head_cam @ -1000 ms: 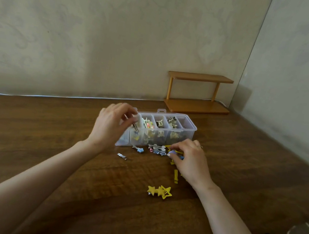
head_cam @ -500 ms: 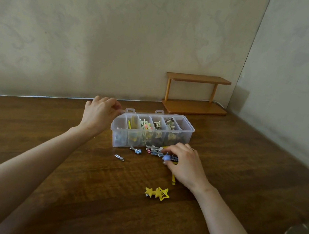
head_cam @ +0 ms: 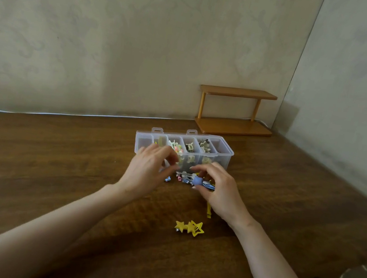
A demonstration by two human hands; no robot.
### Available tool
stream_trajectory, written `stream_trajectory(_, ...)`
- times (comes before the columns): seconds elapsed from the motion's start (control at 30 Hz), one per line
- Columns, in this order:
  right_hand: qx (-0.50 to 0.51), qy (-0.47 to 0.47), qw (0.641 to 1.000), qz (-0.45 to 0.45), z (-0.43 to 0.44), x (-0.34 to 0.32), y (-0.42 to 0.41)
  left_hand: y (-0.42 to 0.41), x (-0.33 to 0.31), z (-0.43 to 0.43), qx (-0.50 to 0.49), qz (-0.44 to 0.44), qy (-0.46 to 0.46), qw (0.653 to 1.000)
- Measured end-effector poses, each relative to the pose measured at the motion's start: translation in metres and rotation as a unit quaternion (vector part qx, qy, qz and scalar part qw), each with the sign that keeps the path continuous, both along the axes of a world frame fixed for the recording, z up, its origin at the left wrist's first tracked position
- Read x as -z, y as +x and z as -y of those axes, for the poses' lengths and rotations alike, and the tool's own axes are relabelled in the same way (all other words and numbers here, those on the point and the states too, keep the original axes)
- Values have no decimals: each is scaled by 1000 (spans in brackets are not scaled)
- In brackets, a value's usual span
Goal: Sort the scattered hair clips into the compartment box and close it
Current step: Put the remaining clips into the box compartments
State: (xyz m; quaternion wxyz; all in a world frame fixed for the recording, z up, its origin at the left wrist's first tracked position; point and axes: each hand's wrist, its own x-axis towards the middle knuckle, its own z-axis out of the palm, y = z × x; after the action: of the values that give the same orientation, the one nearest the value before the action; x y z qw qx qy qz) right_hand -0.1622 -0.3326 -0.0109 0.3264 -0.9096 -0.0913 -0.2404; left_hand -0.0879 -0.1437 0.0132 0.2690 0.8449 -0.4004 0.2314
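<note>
Currently: the compartment box (head_cam: 222, 161) stands uncovered on the wooden table (head_cam: 50, 164), one long wall facing the person. Clips show in several of its middle compartments.

Right hand (head_cam: 220, 189): just in front of the box's right half. Thumb and curled fingers pinch a lavender-topped clip (head_cam: 198, 180), which is held low over the loose pile of small clips (head_cam: 184, 177). That pile lies just in front of the box's front wall.

Left hand (head_cam: 149, 172): in front of the box's left half, fingers curled inward, tips near the front wall and hiding part of it. Cannot tell whether anything is held.

A small blue clip (head_cam: 167, 179) lies at the pile's left edge, beside the left thumb. A yellow bar clip (head_cam: 208, 210) lies farther out from the box, partly under the right hand. The yellow star clips (head_cam: 190, 227) lie farther out again, well apart from the box.

A wooden shelf (head_cam: 235, 110) stands behind the box to the right, against the wall. A white cable (head_cam: 83, 116) runs along the wall behind the box.
</note>
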Motion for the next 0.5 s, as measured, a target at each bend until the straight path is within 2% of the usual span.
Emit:
stream_trajectory(0.17,-12,33,999,23,-1,-1,-1,-16,12,19,43,-185,1,982)
stream_trajectory(0.3,-27,45,998,29,-3,-2,-2,-20,10,26,52,-337,-54,938)
stream_trajectory(0.37,-33,50,998,22,-2,-1,-2,-20,9,27,60,-378,-77,920)
stream_trajectory(0.5,-38,38,998,16,-3,0,-2,-17,10,23,56,-392,-93,914)
